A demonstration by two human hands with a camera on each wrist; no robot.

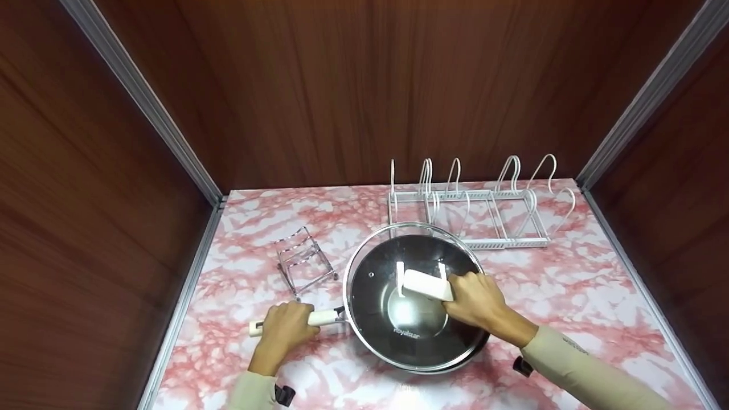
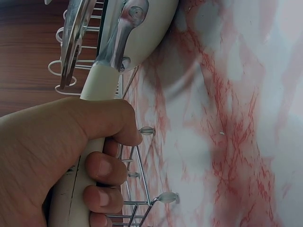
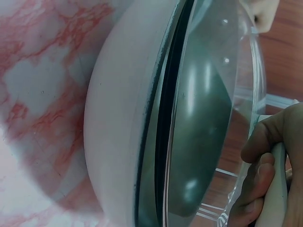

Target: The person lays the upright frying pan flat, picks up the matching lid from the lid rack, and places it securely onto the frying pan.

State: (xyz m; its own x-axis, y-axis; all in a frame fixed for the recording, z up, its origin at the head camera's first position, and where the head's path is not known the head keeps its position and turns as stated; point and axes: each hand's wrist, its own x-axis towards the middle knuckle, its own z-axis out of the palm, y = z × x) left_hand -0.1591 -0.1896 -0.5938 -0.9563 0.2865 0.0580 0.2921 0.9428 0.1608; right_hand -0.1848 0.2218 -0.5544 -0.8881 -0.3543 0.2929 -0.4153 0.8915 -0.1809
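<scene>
A pan (image 3: 118, 109) with a pale outside and dark inside stands on the marbled table. My left hand (image 1: 287, 327) grips its cream handle (image 1: 323, 318), with the thumb and fingers wrapped round it in the left wrist view. Over the pan is a clear glass lid (image 1: 370, 302) with a metal rim. My right hand (image 1: 472, 299) holds the lid's cream grip (image 1: 427, 285), fingers curled under it. The lid sits off-centre towards the back left of the pan. In the left wrist view its edge stands apart from the pan's rim.
A white wire rack (image 1: 507, 244) with several upright loops stands behind the pan at right. A small chrome wire stand (image 1: 304, 256) is left of the pan, beyond my left hand. Brown wood panels (image 1: 364, 91) enclose the table (image 1: 569, 285) at the back and sides.
</scene>
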